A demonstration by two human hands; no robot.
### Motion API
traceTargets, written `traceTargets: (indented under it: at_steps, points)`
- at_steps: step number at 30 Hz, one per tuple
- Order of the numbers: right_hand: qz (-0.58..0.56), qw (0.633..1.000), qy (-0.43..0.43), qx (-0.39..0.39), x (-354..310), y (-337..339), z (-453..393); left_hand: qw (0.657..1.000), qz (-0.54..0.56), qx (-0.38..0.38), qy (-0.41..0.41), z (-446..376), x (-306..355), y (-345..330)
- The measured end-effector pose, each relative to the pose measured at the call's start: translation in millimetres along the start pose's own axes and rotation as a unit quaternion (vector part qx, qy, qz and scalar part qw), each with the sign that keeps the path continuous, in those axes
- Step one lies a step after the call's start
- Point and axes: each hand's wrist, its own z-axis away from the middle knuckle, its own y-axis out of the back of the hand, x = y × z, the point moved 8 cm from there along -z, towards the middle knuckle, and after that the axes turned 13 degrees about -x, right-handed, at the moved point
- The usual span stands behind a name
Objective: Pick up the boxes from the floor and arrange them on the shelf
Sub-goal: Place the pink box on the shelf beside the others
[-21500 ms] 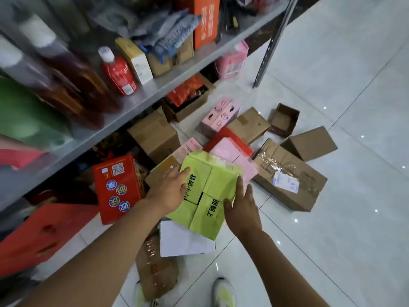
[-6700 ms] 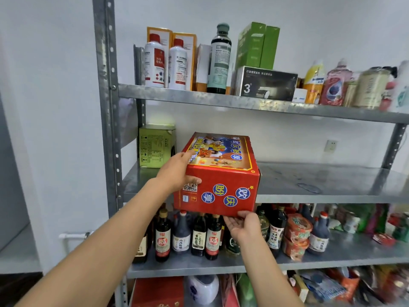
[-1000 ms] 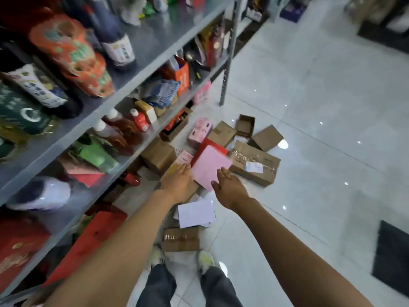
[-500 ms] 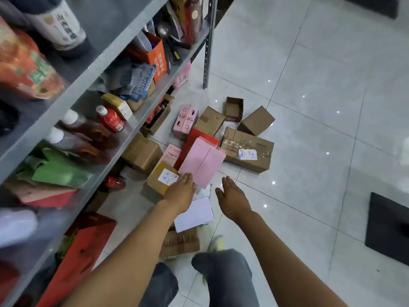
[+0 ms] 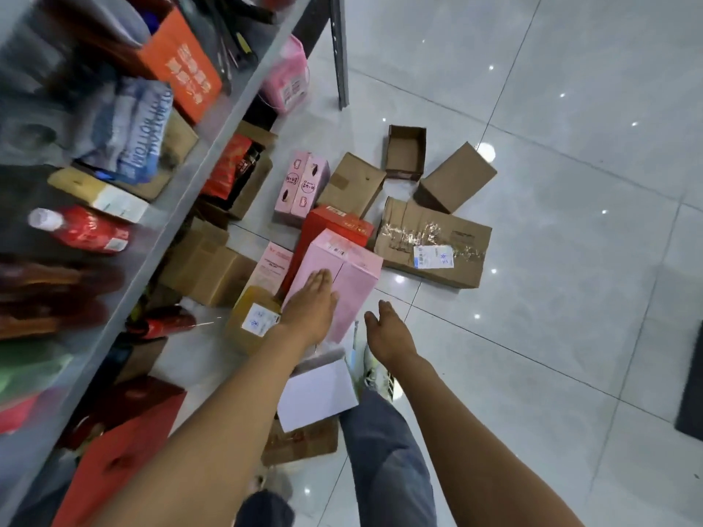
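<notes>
Several boxes lie in a heap on the tiled floor beside the metal shelf (image 5: pixel 178 207). A large pink box (image 5: pixel 350 275) lies on top of a red box (image 5: pixel 334 226). My left hand (image 5: pixel 312 310) is open, its straight fingers over the near end of the pink box. My right hand (image 5: pixel 388 329) hovers open just right of that box, holding nothing. A small yellow-brown box with a white label (image 5: pixel 255 317) sits left of the pink one. A long taped cardboard box (image 5: pixel 430 241) lies to the right.
Further back lie a pink twin pack (image 5: pixel 300 188), a flat brown box (image 5: pixel 353 184), an open little carton (image 5: pixel 405 152) and a tilted brown box (image 5: pixel 454 176). A white box (image 5: pixel 317 393) rests by my feet. Shelf boards hold bottles, bags and packets. A dark mat (image 5: pixel 690 397) lies right.
I have leaned closer to the heap. My left hand has slid forward onto the pink box and my right hand has come up beside it.
</notes>
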Motion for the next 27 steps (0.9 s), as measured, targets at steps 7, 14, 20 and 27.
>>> traceTargets:
  at_steps: [7,14,20,27]
  points:
    - [-0.024,1.000,0.001,-0.004,19,27,-86,0.983,-0.174,-0.007,-0.054,-109,3,-13]
    - [-0.058,0.998,0.005,-0.019,9,33,-163,0.974,-0.225,0.035,-0.003,-178,-13,1]
    - [-0.181,0.983,-0.029,-0.021,20,37,-193,0.995,-0.055,0.020,0.078,-212,-53,-3]
    - [-0.236,0.968,-0.075,-0.028,30,26,-175,0.991,0.109,0.070,0.035,-181,-47,-11]
